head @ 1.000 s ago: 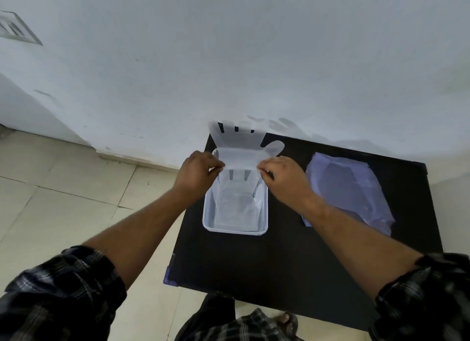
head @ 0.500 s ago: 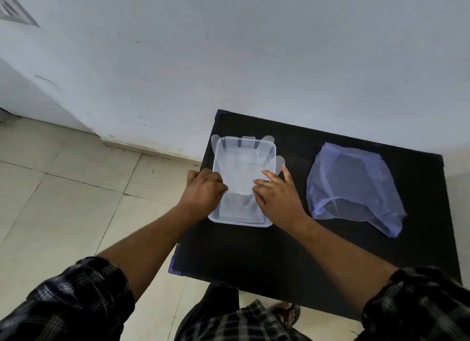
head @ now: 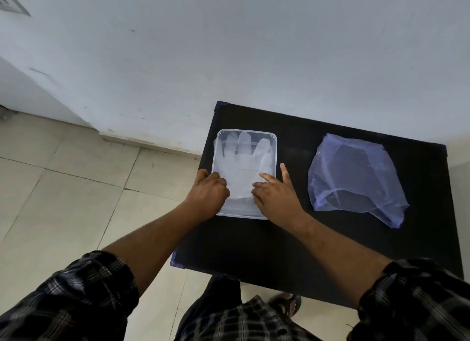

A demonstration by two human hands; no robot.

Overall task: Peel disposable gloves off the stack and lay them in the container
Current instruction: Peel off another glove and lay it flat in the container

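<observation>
A clear rectangular container [head: 276, 149] sits on the left part of a black table [head: 254, 246]. A translucent white disposable glove [head: 241, 162] lies flat inside it, fingers pointing to the far end. My left hand [head: 208, 190] rests at the container's near left corner, its fingers curled on the glove's cuff. My right hand [head: 277, 193] lies on the cuff's right side with its fingers spread, flat on the plastic. To the right lies a bluish translucent stack of gloves [head: 353, 177], apart from both hands.
The table stands against a white wall [head: 254, 60], with its left edge over a tiled floor [head: 63, 188]. My foot in a sandal [head: 284, 305] shows under the table's near edge.
The glove, held up over the container's far end a second ago, now lies flat inside it. Both hands came down to the near end, and the right hand's fingers have spread.
</observation>
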